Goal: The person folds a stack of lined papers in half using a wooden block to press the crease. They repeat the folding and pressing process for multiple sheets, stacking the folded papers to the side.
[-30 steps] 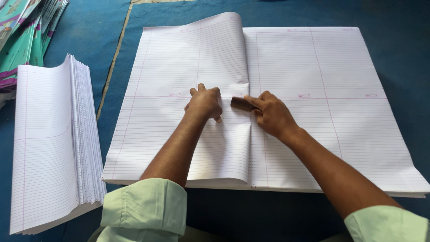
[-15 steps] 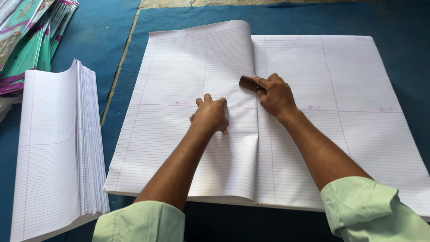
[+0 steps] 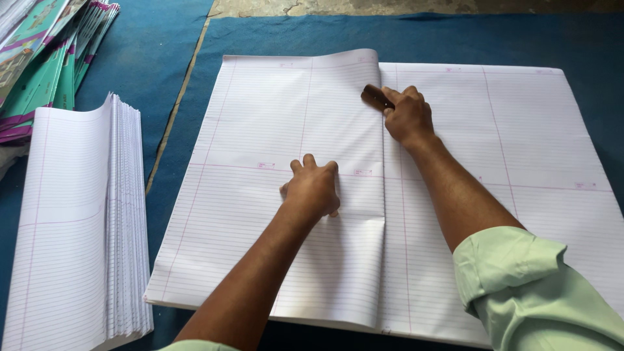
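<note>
Along the fold of the large white ruled paper sheets (image 3: 455, 149), the right hand (image 3: 408, 116), gripping a brown wooden block (image 3: 376, 96), has slid farther up; the left hand (image 3: 313, 188) presses flat, fingers together. Left of them lies a folded ruled-sheet stack (image 3: 78, 214).

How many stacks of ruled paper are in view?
2: the big ruled sheets under both hands at centre, and a folded stack at left. More may lie outside the frame.

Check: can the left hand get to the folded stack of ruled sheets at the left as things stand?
Probably yes. The left hand lies flat on the folded sheet, holding nothing. Between it and the stack of folded sheets there is only paper and bare blue mat.
</note>
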